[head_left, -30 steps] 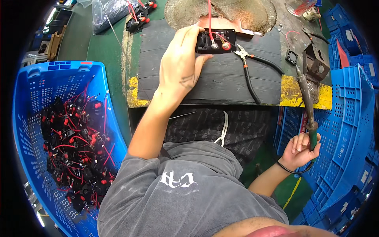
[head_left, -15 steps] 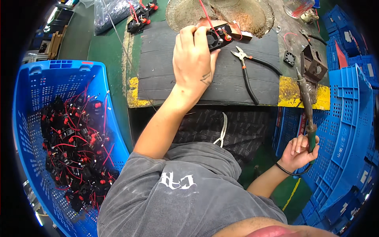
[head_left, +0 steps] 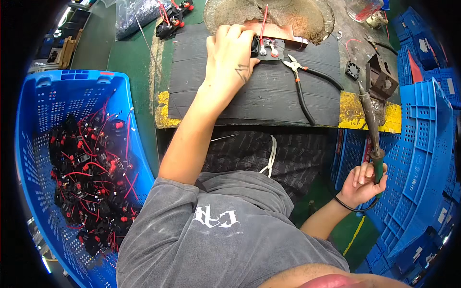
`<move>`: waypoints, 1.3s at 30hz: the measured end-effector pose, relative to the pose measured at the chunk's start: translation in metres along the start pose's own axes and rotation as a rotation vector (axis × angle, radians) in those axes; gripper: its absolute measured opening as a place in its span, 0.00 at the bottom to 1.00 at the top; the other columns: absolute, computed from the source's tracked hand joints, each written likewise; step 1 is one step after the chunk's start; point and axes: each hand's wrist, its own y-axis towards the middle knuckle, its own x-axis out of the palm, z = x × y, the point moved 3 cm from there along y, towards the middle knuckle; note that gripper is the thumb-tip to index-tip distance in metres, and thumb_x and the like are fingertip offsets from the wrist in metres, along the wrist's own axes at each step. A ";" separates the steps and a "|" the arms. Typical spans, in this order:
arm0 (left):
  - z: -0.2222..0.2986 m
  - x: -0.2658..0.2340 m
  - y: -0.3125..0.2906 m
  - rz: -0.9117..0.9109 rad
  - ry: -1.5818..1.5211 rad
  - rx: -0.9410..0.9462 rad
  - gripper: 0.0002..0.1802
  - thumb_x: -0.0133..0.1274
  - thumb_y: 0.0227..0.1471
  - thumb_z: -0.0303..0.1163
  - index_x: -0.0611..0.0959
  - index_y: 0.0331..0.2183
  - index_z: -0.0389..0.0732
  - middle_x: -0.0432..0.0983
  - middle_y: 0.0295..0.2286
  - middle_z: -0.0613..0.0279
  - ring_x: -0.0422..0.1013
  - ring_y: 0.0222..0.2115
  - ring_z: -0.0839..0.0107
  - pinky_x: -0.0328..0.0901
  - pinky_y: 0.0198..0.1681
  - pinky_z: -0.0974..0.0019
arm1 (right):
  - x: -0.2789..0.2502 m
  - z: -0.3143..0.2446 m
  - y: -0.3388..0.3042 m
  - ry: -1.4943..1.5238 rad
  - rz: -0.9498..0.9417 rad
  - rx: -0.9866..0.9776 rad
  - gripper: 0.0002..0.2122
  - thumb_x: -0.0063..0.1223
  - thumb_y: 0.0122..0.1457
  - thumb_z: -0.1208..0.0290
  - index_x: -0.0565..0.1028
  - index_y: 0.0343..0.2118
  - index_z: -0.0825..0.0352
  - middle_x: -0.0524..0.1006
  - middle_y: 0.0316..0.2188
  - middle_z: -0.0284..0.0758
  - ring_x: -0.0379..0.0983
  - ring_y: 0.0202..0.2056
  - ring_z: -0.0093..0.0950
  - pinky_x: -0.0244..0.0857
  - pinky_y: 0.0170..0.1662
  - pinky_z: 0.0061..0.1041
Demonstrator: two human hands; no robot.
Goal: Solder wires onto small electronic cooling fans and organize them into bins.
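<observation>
My left hand (head_left: 226,62) grips a small black plastic housing (head_left: 277,47) by its left side, above the black board on the bench. A red wire (head_left: 264,21) rises from a solder joint on the housing, and part of a fan shows beside my fingers. Behind it lies a copper-coloured metal piece (head_left: 283,32). At the lower right my right hand (head_left: 357,185) is closed round the green handle of a soldering iron (head_left: 370,113). The iron points up, its tip near a rusty metal stand (head_left: 384,79). Side cutters (head_left: 297,72) lie spread to the right of the housing.
On the left stands a blue crate (head_left: 127,144) holding many black parts with red wires. A crusted basin (head_left: 225,21) sits at the back. A small loose fan (head_left: 353,70) lies at the right, beyond the cutters. Blue crates (head_left: 418,144) line the right side.
My left hand has shifted slightly left, and the housing has turned from a slant to nearly level, its solder joints now showing. The soldering iron's tip has moved slightly left.
</observation>
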 end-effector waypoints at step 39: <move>-0.001 0.025 0.042 0.145 0.038 -0.035 0.02 0.51 0.48 0.25 0.77 0.28 0.37 0.77 0.25 0.50 0.77 0.30 0.51 0.73 0.31 0.53 | 0.006 -0.006 -0.002 -0.039 -0.017 0.031 0.17 0.45 0.67 0.59 0.76 0.46 0.67 0.72 0.22 0.36 0.60 0.15 0.21 0.54 0.15 0.17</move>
